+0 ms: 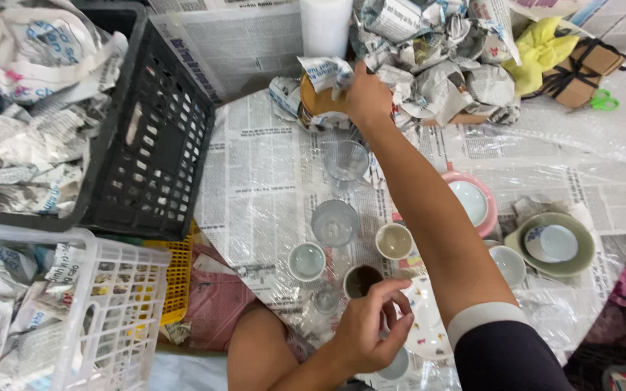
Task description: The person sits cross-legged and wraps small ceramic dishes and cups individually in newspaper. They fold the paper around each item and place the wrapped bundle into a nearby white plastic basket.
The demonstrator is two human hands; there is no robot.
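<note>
My right hand (367,94) reaches far across the newspaper-covered surface and grips a crumpled newspaper piece (327,72) at the rim of a brown bowl (318,105) that lies partly wrapped in paper. My left hand (371,329) hovers close to me with loosely curled fingers and nothing in them. It is just below a dark brown cup (362,280) and partly over a white plate with coloured specks (429,322). Two clear glasses (347,159) (335,221), a pale green cup (307,261) and a beige cup (394,240) stand between the hands.
A black crate (146,145) and a white basket (96,318), both holding crumpled newspaper, stand at the left. A pink plate with a pale bowl (488,210), a green plate with a white bowl (577,257) and a white cup (508,264) sit right of my arm. More crumpled paper (436,65) is piled behind.
</note>
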